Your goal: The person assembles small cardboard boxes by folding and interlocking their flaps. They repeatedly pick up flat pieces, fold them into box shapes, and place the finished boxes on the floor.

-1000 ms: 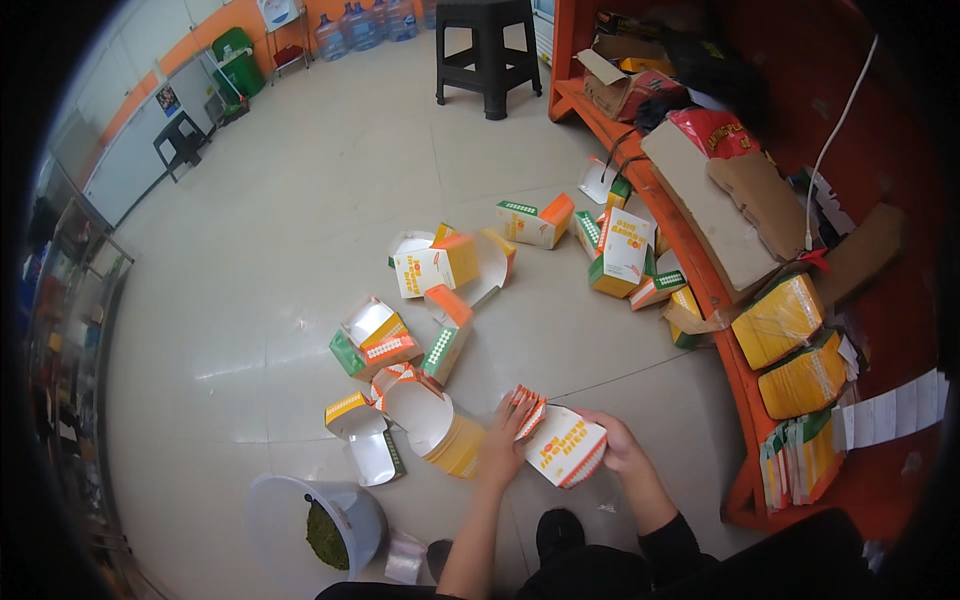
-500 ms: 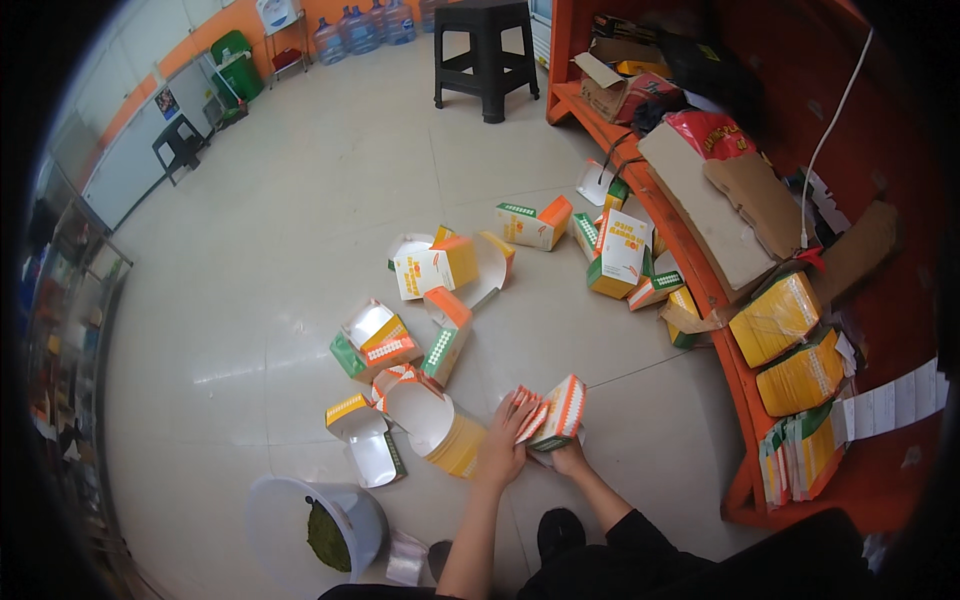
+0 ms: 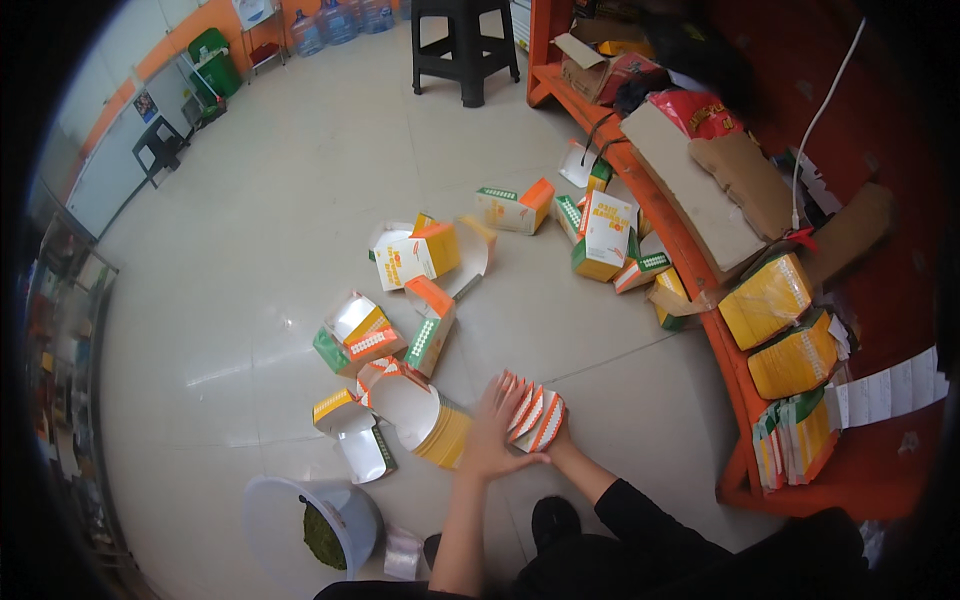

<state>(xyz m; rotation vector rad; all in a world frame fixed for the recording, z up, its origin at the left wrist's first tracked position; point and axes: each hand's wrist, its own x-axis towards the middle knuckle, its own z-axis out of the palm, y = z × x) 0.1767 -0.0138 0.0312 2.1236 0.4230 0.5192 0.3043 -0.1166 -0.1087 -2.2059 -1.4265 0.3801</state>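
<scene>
Between my hands, above the floor, is a small folded carton (image 3: 540,418) with orange-and-white striped flaps. My left hand (image 3: 488,440) lies along its left side, fingers stretched upward and thumb reaching under the near edge, holding it. Around its right and lower side my right hand (image 3: 563,448) is closed, its fingers mostly hidden by the carton. Left of my hands, a curved nested stack of yellow-and-white cartons (image 3: 447,437) rests on the floor. Beside the stack lies an opened carton (image 3: 367,455) with a white inside.
More cartons (image 3: 405,262) are scattered ahead, some (image 3: 607,230) against the orange shelf (image 3: 735,400). That shelf holds bundled cartons (image 3: 765,300) and cardboard (image 3: 690,190). A whitish bucket (image 3: 355,515) stands at lower left, a black stool (image 3: 465,50) at the back.
The carton has turned, its striped flaps now facing upward. My left hand has slid flatter along its side, thumb stretched below. The whole view has shifted slightly.
</scene>
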